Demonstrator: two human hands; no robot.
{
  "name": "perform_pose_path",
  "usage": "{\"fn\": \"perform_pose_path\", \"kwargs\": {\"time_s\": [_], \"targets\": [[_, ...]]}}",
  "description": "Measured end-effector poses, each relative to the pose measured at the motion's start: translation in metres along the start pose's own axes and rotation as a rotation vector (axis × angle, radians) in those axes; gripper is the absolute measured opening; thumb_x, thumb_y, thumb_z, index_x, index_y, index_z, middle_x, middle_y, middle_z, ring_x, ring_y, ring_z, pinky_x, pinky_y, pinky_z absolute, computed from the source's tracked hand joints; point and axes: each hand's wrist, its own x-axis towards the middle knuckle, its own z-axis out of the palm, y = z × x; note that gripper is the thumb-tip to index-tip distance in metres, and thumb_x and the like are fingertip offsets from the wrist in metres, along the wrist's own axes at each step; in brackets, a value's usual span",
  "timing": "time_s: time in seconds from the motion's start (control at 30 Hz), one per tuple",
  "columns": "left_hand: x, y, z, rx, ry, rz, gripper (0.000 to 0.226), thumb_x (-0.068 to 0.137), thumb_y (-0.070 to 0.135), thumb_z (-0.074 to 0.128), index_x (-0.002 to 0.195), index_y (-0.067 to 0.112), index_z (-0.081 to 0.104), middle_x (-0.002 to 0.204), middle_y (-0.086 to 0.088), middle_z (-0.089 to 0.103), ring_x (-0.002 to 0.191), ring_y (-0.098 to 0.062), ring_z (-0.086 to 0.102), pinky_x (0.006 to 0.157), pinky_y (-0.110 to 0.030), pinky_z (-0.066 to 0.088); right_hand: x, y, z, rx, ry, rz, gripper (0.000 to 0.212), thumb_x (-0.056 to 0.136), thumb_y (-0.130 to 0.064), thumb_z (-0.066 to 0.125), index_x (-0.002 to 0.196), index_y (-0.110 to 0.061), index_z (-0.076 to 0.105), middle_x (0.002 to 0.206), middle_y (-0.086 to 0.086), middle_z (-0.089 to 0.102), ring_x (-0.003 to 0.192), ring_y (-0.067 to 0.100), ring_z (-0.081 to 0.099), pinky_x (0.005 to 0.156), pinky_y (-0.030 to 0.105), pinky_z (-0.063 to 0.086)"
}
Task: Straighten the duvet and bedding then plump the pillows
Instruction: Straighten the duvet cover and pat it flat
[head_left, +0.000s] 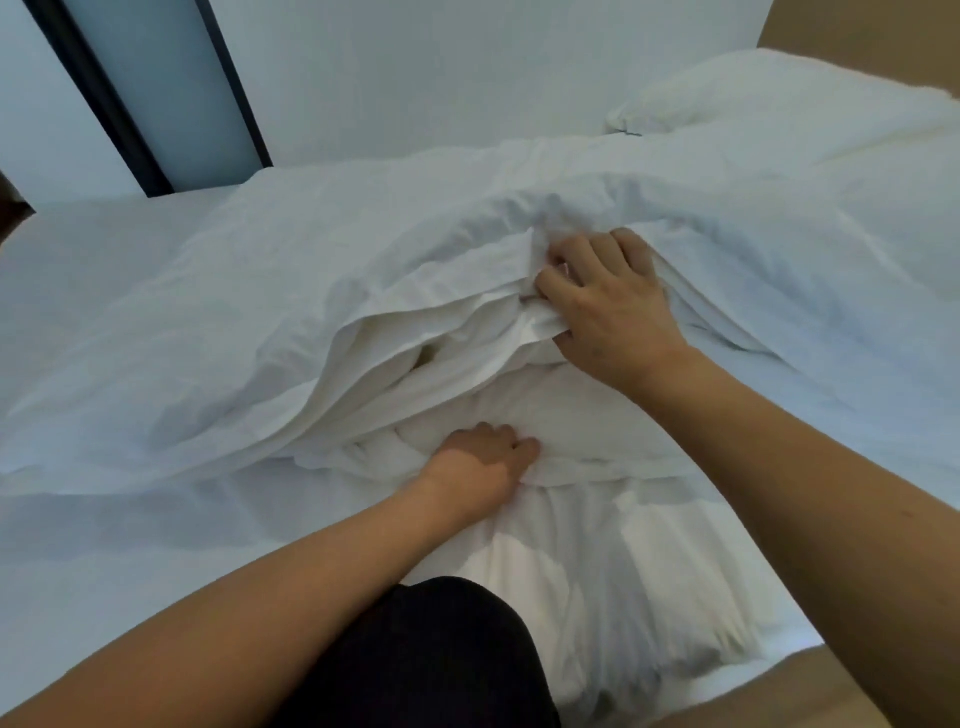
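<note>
Clutching duvet (363, 270), both hands (608, 306) curled

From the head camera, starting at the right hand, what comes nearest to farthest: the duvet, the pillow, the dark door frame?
From the right hand:
1. Duvet: bunched in its fingers.
2. Pillow: beyond, upper right.
3. Door frame: farthest, upper left by the wall.

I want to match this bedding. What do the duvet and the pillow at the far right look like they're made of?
Duvet: likely a matte woven cotton-type cover over soft filling; it creases finely and bunches in puffy folds under the right hand. Pillow: similar white matte fabric, plump; fibre can't be confirmed.
</note>
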Motion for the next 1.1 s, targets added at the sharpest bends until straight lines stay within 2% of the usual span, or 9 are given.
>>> {"fn": "perform_pose_path", "kwargs": {"time_s": [0.17,0.23,0.37,0.53,0.63,0.77,0.83,0.9,1.1], "targets": [[-0.015,0.014,-0.067,-0.064,-0.252,0.05,0.017,0.085,0.004,0.046,0.089,0.019,0.054,0.084,-0.003,0.054,0.079,-0.027,0.058,0.059,-0.031,0.038,-0.064,0.038,0.004,0.07,-0.156,-0.227,0.035,0.093,-0.006,0.039,0.11,-0.015,0.068,0.119,0.014,0.063,0.106,0.037,0.058,0.099,0.047,0.039],[-0.039,0.028,-0.092,-0.057,-0.376,0.134,0.018,0.082,0.003,0.046,0.076,0.019,0.047,0.073,0.001,0.048,0.066,-0.021,0.049,0.053,-0.028,0.033,-0.102,0.053,0.01,0.152,-0.404,-0.251,0.033,0.088,-0.008,0.056,0.118,-0.017,0.066,0.115,0.013,0.063,0.1,0.037,0.06,0.095,0.046,0.043],[-0.021,-0.009,-0.1,-0.046,0.444,0.098,0.022,0.08,0.029,0.045,0.094,0.02,0.059,0.094,0.001,0.062,0.086,-0.025,0.056,0.069,-0.035,0.042,-0.137,0.052,0.009,0.202,-0.911,0.044,0.065,0.089,-0.019,0.059,0.149,-0.023,0.036,0.142,0.01,0.044,0.122,0.035,0.048,0.104,0.042,0.039],[0.007,-0.015,-0.053,0.187,-0.398,-0.041,0.043,0.092,0.035,0.039,0.133,0.026,0.048,0.137,-0.004,0.047,0.121,-0.03,0.045,0.1,-0.039,0.036,-0.11,0.04,-0.031,0.372,-1.209,0.379,0.065,0.098,-0.028,0.046,0.155,-0.024,0.016,0.161,0.005,0.018,0.144,0.027,0.024,0.114,0.031,0.024],[0.037,0.02,-0.104,0.036,-0.14,-0.007,0.016,0.091,0.03,0.044,0.102,0.024,0.053,0.117,-0.007,0.06,0.099,-0.027,0.055,0.078,-0.032,0.041,-0.109,0.072,-0.061,0.774,-1.268,0.708,0.057,0.094,-0.033,0.059,0.147,-0.027,0.039,0.152,-0.003,0.039,0.138,0.019,0.038,0.111,0.03,0.031],[0.078,0.048,-0.145,0.144,0.55,0.055,0.078,0.072,0.06,0.056,0.139,0.028,0.031,0.143,-0.006,0.033,0.128,-0.032,0.03,0.1,-0.055,0.03,-0.13,0.14,-0.099,1.426,-1.0,1.332,0.04,0.09,-0.026,0.062,0.126,-0.01,0.058,0.13,0.007,0.063,0.121,0.029,0.059,0.106,0.044,0.044],[0.1,0.057,-0.141,0.043,0.403,-0.046,0.106,0.067,0.067,0.062,0.149,0.038,0.001,0.15,-0.008,0.01,0.131,-0.035,0.025,0.099,-0.059,0.034,-0.146,0.163,-0.108,1.641,-0.686,1.62,0.056,0.081,-0.033,0.066,0.126,-0.001,0.053,0.125,0.02,0.062,0.115,0.042,0.06,0.104,0.051,0.044],[0.118,0.073,-0.12,-0.043,0.202,-0.065,0.105,0.072,0.061,0.063,0.147,0.044,-0.008,0.144,-0.011,0.024,0.118,-0.037,0.043,0.088,-0.049,0.044,-0.155,0.17,-0.104,1.862,-0.247,1.82,0.063,0.081,-0.036,0.067,0.133,-0.004,0.049,0.126,0.022,0.061,0.114,0.044,0.06,0.104,0.053,0.043],[0.135,0.085,-0.127,-0.152,0.099,-0.11,0.041,0.087,0.024,0.052,0.127,0.025,0.043,0.108,-0.01,0.062,0.087,-0.032,0.057,0.071,-0.035,0.044,-0.127,0.167,-0.073,1.909,0.316,1.96,0.051,0.08,-0.03,0.071,0.123,-0.011,0.053,0.112,0.017,0.067,0.102,0.036,0.065,0.093,0.055,0.049]]}}
